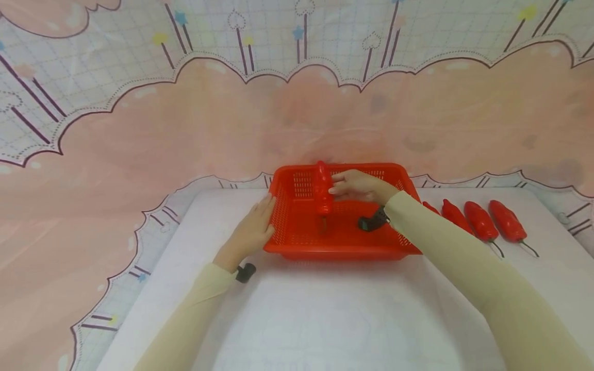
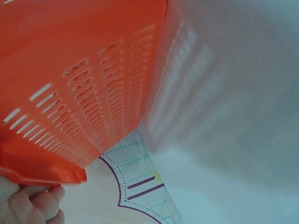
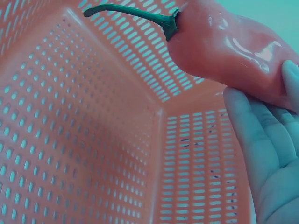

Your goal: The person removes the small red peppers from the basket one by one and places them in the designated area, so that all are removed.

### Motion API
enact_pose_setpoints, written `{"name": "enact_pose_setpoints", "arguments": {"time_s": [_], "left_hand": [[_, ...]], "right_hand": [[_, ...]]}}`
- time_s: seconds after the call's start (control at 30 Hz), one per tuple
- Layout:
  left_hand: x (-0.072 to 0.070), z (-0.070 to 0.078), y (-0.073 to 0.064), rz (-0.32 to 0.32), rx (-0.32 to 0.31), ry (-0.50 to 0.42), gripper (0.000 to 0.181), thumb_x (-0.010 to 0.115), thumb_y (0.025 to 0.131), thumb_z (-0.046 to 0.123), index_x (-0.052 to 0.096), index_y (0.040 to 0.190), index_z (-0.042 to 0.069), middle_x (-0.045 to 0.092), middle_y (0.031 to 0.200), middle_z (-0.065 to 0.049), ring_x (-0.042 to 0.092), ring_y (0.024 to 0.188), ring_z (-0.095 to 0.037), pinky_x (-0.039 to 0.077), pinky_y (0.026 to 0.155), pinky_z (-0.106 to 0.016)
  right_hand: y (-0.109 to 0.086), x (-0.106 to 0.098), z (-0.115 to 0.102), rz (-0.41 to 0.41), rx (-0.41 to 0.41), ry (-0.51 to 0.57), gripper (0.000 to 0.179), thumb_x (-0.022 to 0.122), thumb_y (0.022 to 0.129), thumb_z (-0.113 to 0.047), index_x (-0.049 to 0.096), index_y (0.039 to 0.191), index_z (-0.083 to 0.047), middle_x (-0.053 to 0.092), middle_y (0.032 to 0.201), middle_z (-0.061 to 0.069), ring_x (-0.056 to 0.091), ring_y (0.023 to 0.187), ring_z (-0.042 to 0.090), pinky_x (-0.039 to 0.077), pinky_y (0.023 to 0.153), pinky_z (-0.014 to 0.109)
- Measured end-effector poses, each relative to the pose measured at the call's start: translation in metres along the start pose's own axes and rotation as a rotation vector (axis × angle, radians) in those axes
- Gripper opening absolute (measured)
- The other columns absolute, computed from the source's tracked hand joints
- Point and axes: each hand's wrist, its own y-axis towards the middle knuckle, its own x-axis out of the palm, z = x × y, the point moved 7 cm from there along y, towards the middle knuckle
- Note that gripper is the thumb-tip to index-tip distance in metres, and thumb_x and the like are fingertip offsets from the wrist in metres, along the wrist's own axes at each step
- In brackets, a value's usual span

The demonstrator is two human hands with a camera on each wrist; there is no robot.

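Note:
A red chili pepper [image 1: 323, 190] with a thin green stem [image 3: 135, 13] is pinched between the thumb and fingers of my right hand [image 1: 359, 186]. It hangs over the inside of a red plastic basket [image 1: 341, 251], its stem end lower in the head view. The right wrist view shows the fingers [image 3: 261, 126] against the pepper's side, its far end cut off by the frame edge. My left hand [image 1: 248, 226] is at the basket's left rim. In the left wrist view its bent fingers [image 2: 39, 203] grip under that rim.
Several more red peppers [image 1: 508, 221] lie in a row on the white table [image 1: 325, 319], right of the basket; my right sleeve partly covers some. Small black cameras [image 1: 246, 273] are worn at both wrists. A patterned pink cloth [image 1: 232, 123] hangs behind.

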Motion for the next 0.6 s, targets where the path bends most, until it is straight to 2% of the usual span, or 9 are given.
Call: {"name": "enact_pose_setpoints", "arguments": {"time_s": [0.17,0.3,0.43,0.6], "left_hand": [[0.000,-0.001,0.000,-0.004,-0.004,0.006,0.067,0.042,0.089,0.016,0.016,0.149,-0.001,0.010,0.159,-0.015,0.016,0.147,-0.030,0.013,0.121,-0.042],[0.000,0.000,0.000,0.000,-0.001,0.006,0.068,0.043,0.089,0.016,0.017,0.149,-0.001,0.011,0.158,-0.016,0.017,0.146,-0.031,0.014,0.121,-0.043],[-0.001,0.001,0.000,0.003,0.002,0.008,0.068,0.042,0.089,0.016,0.017,0.149,-0.002,0.011,0.158,-0.016,0.016,0.146,-0.031,0.014,0.121,-0.043],[-0.001,0.001,0.000,0.007,0.006,0.010,0.068,0.042,0.089,0.017,0.016,0.149,-0.002,0.010,0.158,-0.016,0.015,0.147,-0.030,0.014,0.121,-0.043]], "right_hand": [[-0.013,-0.006,-0.005,-0.004,0.019,-0.038,0.054,0.051,0.094,-0.008,0.033,0.144,0.002,0.054,0.132,0.014,0.064,0.096,0.009,0.044,0.103,0.041],[-0.022,-0.011,-0.008,-0.008,0.020,-0.054,0.052,0.054,0.093,-0.010,0.038,0.141,0.002,0.064,0.117,0.004,0.065,0.098,0.013,0.044,0.103,0.042],[-0.031,-0.017,-0.010,-0.015,0.023,-0.067,0.050,0.054,0.093,-0.009,0.040,0.140,0.003,0.068,0.106,-0.003,0.066,0.097,0.013,0.042,0.104,0.045],[-0.046,-0.029,-0.012,0.016,0.040,-0.098,0.049,0.055,0.092,-0.010,0.043,0.138,0.004,0.069,0.107,-0.001,0.066,0.099,0.016,0.048,0.099,0.040]]}}
